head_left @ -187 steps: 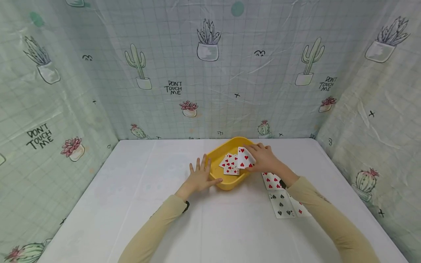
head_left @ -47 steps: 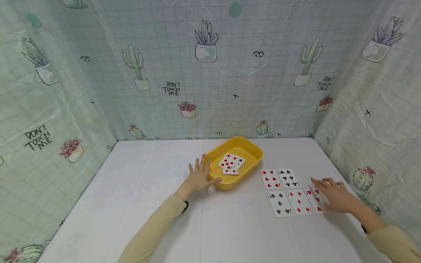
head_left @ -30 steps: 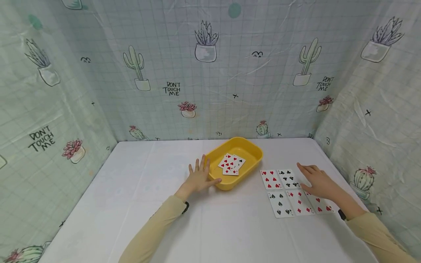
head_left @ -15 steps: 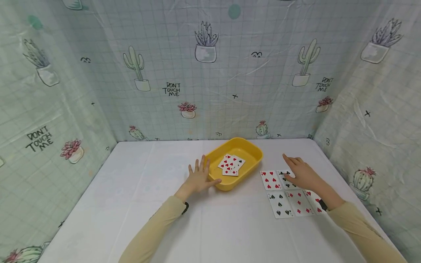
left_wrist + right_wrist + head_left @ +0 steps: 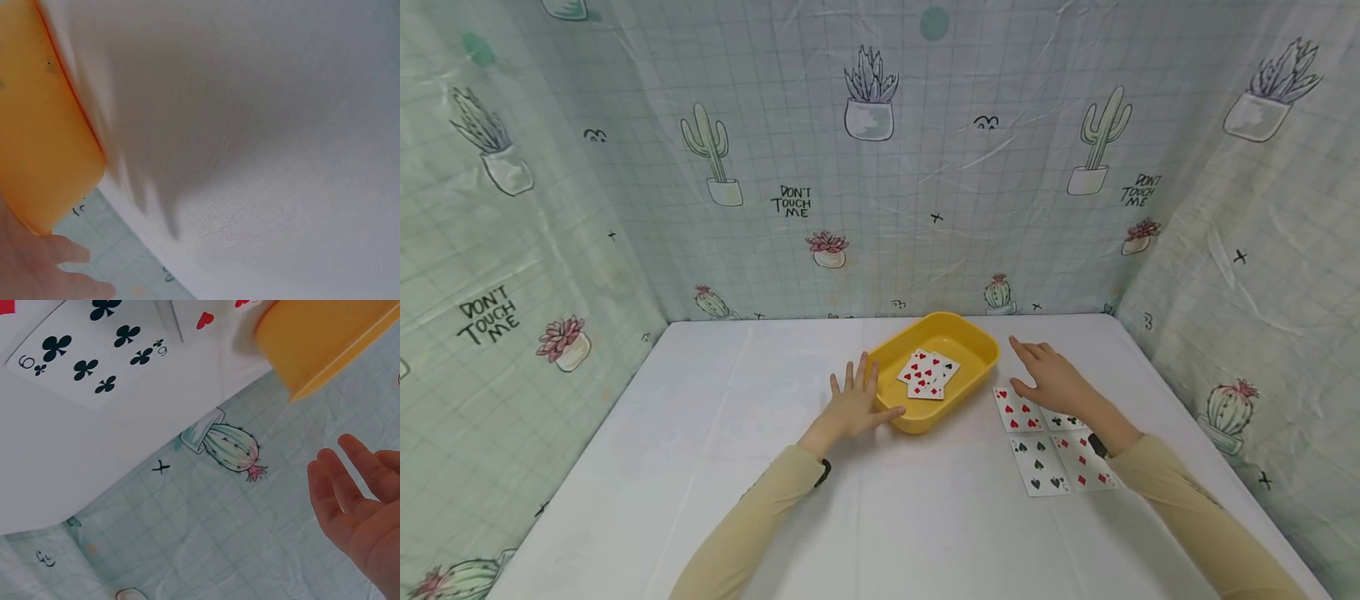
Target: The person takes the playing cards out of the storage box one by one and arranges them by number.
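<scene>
Across swings the right hand [image 5: 1052,379], sweeping over the table cards [image 5: 1039,467] toward the yellow tray [image 5: 917,423] compared with half a second ago! Its fingers are extended, gripping nothing, tips just beside the tray's rim. Loose cards [image 5: 927,375] lie inside, beyond those tips; the table cards sit face-up below and behind them. Left hand [image 5: 846,410]: fingers splayed, index and thumb at the tray's side.

Left hand [image 5: 848,410] touching yellow tray [image 5: 967,346] holding playing cards [image 5: 927,375]; right hand [image 5: 1054,379] partly covering hearts card [image 5: 1019,414], clubs card [image 5: 1064,421].
</scene>
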### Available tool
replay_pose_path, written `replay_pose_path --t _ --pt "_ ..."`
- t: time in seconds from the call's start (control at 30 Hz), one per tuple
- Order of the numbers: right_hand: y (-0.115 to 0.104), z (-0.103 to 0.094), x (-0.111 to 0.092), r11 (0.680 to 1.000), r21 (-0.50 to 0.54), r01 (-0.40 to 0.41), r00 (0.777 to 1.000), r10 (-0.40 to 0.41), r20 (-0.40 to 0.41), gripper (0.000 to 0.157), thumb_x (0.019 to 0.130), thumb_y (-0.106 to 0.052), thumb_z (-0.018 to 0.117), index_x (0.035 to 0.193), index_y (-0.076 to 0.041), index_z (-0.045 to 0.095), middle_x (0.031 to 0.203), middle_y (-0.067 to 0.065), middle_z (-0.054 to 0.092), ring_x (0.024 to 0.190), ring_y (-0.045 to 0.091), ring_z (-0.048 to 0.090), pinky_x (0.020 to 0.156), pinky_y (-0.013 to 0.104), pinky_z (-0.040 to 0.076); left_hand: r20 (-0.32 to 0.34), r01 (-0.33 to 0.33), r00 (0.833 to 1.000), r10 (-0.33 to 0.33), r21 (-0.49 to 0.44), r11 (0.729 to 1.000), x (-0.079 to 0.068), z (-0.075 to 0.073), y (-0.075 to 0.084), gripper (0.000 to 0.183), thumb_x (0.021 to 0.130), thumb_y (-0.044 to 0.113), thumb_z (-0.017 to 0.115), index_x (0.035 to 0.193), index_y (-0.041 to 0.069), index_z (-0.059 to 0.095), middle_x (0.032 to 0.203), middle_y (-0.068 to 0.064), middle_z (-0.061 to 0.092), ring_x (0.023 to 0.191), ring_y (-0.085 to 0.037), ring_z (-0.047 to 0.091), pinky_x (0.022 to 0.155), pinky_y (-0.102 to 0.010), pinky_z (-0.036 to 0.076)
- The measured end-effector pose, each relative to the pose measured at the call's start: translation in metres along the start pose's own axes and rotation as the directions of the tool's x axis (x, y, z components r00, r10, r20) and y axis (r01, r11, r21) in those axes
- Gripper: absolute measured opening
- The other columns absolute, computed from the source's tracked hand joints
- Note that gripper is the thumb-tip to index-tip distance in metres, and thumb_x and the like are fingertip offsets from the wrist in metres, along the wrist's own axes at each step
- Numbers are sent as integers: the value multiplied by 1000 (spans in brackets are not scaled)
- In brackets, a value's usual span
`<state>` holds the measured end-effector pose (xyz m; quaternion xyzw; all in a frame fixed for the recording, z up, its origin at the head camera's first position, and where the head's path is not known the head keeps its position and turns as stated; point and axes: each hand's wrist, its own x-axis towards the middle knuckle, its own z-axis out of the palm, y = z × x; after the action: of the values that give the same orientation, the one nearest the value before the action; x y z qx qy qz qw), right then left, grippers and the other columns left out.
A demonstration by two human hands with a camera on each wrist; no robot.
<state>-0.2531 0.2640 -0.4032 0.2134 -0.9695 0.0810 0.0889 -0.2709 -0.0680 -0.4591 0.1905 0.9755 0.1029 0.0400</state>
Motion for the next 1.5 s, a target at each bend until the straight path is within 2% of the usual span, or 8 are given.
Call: replay_pose_path --t 0.43,0.8,1.17,1.5 --pt "-20 13 23 999 39 11 999 -8 -54 66 84 -26 58 137 1 30 125 21 50 110 36 46 89 52 40 2 3 1000 -3 10 1000 4 4 -2 101 77 75 30 144 7 -2 150 -17 -9 135 -45 3 101 -65 7" --pt "-41 19 45 998 50 -34 999 35 -9 67 85 -32 57 137 1 30 128 22 47 111 36 45 91 51 38 4 -2 1000 2 15 1000 4 3 -2 103 76 77 28 144 6 -2 150 -17 -10 135 -46 3 102 -65 7" --pt "-49 39 62 997 65 -43 999 44 -12 68 84 -34 57 137 -1 30 129 21 46 117 38 43 93 55 35 -11 -4 1000 4 -4 1000 0 2 -2 100 77 74 32 144 6 2 150 -18 -7 134 -47 4 101 -66 7" --pt "-60 48 78 994 51 -100 993 96 76 71 85 -34 57 139 -2 26 134 20 43 121 37 40 99 57 27 -11 -7 1000 7 0 1000 2 4 -2 102 76 76 30 144 6 2 150 -18 -7 134 -46 5 101 -66 7"
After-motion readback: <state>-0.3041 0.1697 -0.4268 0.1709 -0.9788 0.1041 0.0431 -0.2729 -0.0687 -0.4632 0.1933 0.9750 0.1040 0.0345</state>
